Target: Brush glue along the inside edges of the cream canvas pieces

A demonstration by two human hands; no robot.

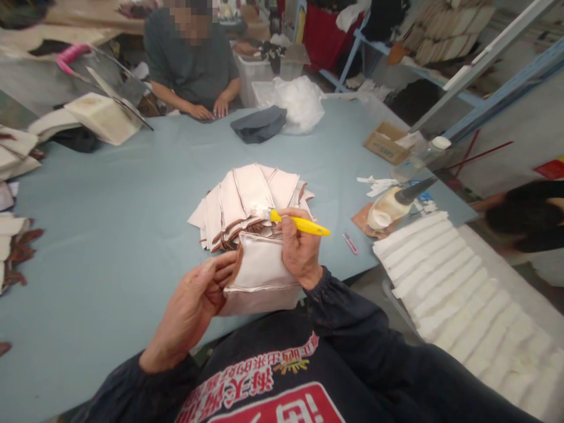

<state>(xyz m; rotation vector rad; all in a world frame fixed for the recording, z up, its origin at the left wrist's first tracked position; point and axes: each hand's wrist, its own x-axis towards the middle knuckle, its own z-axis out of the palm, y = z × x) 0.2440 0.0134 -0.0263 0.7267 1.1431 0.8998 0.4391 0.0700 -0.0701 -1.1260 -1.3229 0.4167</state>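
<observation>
My right hand (302,249) grips a brush with a yellow handle (306,224), its pale bristle end pointing left over a fanned pile of stitched pieces (247,197). Those pieces are cream-white with brown edges. Close to my body, a cream stitched piece (262,261) with a brown edge and seams hangs at the table's front edge. Fingers of my left hand (200,302) are curled round its left side, partly hidden behind it. The heel of my right hand rests against its right side.
On the right stand a glue bottle with a dark nozzle (390,208), small pink snips (350,243), a cardboard box (388,143) and a clear jar (420,158). White padded strips (445,276) lie beside the blue-grey table (110,235). Opposite, a person (191,70) handles dark material.
</observation>
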